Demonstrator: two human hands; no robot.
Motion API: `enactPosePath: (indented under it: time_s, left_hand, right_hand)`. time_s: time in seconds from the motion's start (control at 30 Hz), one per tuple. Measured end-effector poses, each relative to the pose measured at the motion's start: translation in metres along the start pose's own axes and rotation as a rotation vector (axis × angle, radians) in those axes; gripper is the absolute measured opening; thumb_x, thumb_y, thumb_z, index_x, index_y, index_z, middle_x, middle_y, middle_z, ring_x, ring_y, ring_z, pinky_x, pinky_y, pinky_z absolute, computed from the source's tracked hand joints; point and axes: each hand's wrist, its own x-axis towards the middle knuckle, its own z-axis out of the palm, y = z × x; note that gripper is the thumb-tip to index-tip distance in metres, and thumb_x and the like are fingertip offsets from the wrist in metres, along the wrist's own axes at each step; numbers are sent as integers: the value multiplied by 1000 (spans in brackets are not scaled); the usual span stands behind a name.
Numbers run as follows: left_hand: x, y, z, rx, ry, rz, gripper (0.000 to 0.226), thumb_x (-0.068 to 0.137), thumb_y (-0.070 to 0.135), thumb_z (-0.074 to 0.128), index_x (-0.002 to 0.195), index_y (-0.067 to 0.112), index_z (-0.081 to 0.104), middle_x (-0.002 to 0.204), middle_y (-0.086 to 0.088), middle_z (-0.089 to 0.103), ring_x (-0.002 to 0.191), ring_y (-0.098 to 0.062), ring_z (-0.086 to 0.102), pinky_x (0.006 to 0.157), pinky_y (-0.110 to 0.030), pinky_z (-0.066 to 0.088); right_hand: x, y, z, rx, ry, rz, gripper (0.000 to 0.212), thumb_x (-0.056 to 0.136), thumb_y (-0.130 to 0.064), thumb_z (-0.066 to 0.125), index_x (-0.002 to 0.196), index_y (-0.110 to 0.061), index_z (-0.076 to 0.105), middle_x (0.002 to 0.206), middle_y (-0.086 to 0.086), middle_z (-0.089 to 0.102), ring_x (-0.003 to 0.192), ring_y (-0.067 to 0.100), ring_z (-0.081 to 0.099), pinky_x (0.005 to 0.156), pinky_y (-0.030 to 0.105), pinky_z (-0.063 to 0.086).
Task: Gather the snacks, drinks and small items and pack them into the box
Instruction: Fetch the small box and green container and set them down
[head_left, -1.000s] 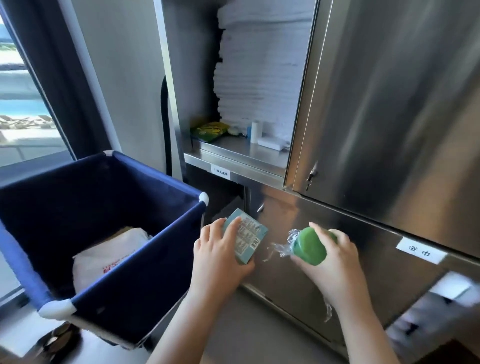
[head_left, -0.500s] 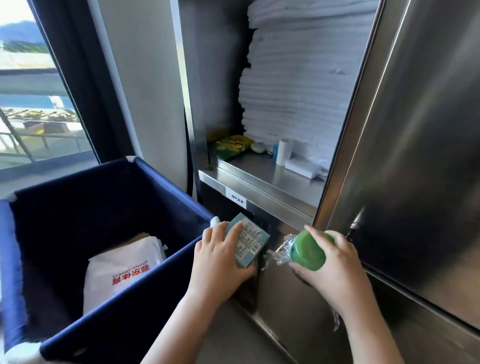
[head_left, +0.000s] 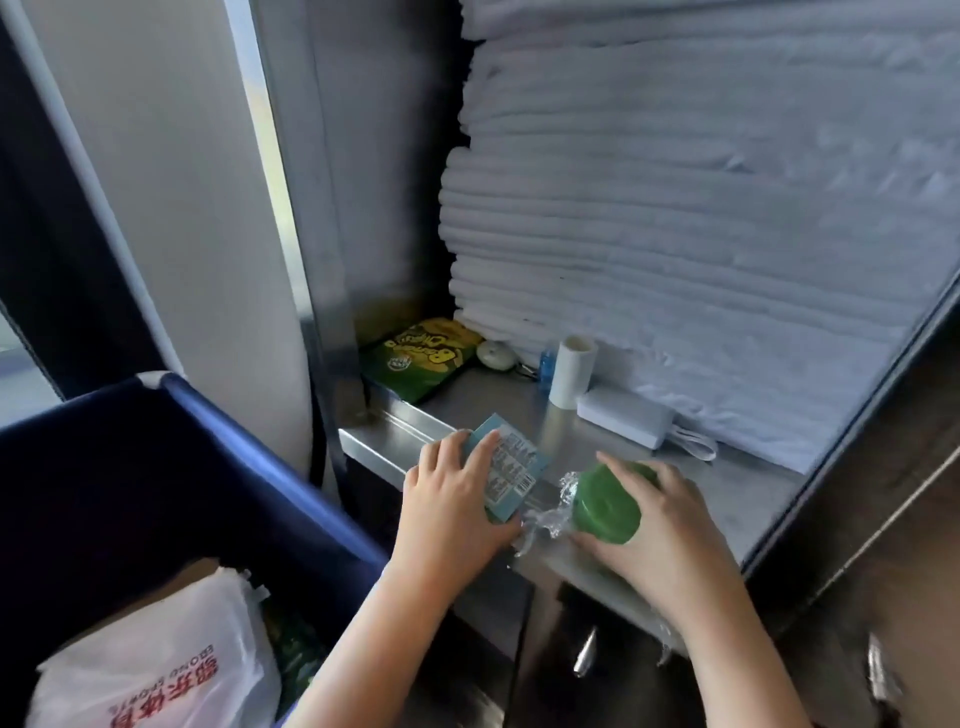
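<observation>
The left grip (head_left: 452, 514) is grasping a small teal box (head_left: 511, 478) by its near end, holding it over the front edge of the steel shelf (head_left: 753, 499). The right grip (head_left: 660, 535) is curling round a green container (head_left: 605, 504) in clear wrap, just beside the teal box. A yellow-green snack bag (head_left: 421, 358) is lying in the shelf's back left corner. A white roll (head_left: 571, 371) and a white power bank (head_left: 623, 418) are sitting near the stacked towels (head_left: 701, 234). A white plastic bag (head_left: 171, 660) is lying inside the blue bin (head_left: 208, 493) left of the shelf.
</observation>
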Motion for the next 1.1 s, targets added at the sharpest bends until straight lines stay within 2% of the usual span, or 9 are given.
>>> enactPosePath:
  time_s: [0.2, 0.33, 0.5, 0.73, 0.8, 0.9, 0.93, 1.0, 1.1]
  left_hand:
    - [101, -25, 22, -58, -10, 106, 88, 67, 62, 59, 143, 35, 25, 139, 7, 33, 124, -15, 24, 101, -34, 32]
    - [129, -34, 50, -60, -88, 147, 86, 69, 62, 58, 144, 34, 26, 140, 6, 33, 126, -16, 25, 102, -34, 30]
    - [142, -42, 74, -80, -126, 111, 81, 71, 64, 55, 142, 30, 33, 137, 1, 39, 125, -20, 30, 100, -38, 34]
    - [147, -51, 92, -110, -201, 43, 80, 76, 57, 59, 144, 28, 29, 136, -1, 38, 125, -21, 31, 99, -37, 35]
    - [148, -53, 93, -103, -209, 53, 81, 76, 59, 57, 144, 28, 27, 137, -2, 37, 125, -21, 31, 101, -37, 34]
    - [149, -57, 95, -60, -218, 91, 85, 76, 65, 53, 146, 28, 21, 145, -3, 30, 131, -22, 25, 106, -37, 29]
    - [149, -58, 96, -60, -217, 105, 88, 76, 67, 52, 147, 28, 18, 148, -3, 25, 134, -22, 22, 107, -38, 27]
    - [145, -62, 97, -78, -208, 118, 97, 74, 71, 53, 149, 26, 12, 152, -3, 17, 137, -22, 18, 109, -38, 24]
    - [138, -67, 96, -144, -180, 81, 105, 72, 70, 58, 150, 23, 6, 150, -5, 19, 136, -23, 19, 109, -38, 25]
  right_hand:
    - [74, -6, 7, -27, 127, 114, 86, 56, -76, 57, 134, -43, 43, 124, -4, 44, 111, 18, 46, 81, 32, 45]
    - [90, 4, 24, -92, 24, 211, 86, 60, -70, 67, 136, -48, 35, 130, -9, 36, 116, 15, 41, 83, 31, 47]
    - [94, 21, 40, -106, -55, 305, 84, 63, -66, 68, 137, -53, 29, 132, -12, 32, 121, 10, 36, 86, 28, 45]
    - [98, 28, 45, -88, -70, 274, 86, 61, -64, 72, 134, -52, 28, 137, -11, 28, 123, 14, 34, 88, 31, 44]
    - [100, 29, 42, -80, -128, 259, 94, 57, -67, 72, 137, -50, 25, 144, -7, 23, 130, 15, 27, 98, 31, 37]
    - [106, 26, 33, -141, -177, 211, 104, 55, -78, 63, 144, -43, 21, 155, -9, 5, 141, 13, 5, 113, 32, 16]
    - [109, 24, 30, -125, -163, 189, 103, 56, -79, 60, 144, -42, 21, 155, -11, 5, 141, 10, 3, 113, 30, 13]
    - [114, 15, 29, -57, -121, 138, 91, 64, -75, 56, 143, -42, 25, 151, -13, 20, 137, 4, 12, 106, 21, 16]
    - [119, 2, 35, -80, -127, 82, 69, 82, -61, 52, 143, -35, 31, 142, -15, 36, 130, 5, 26, 100, 16, 21]
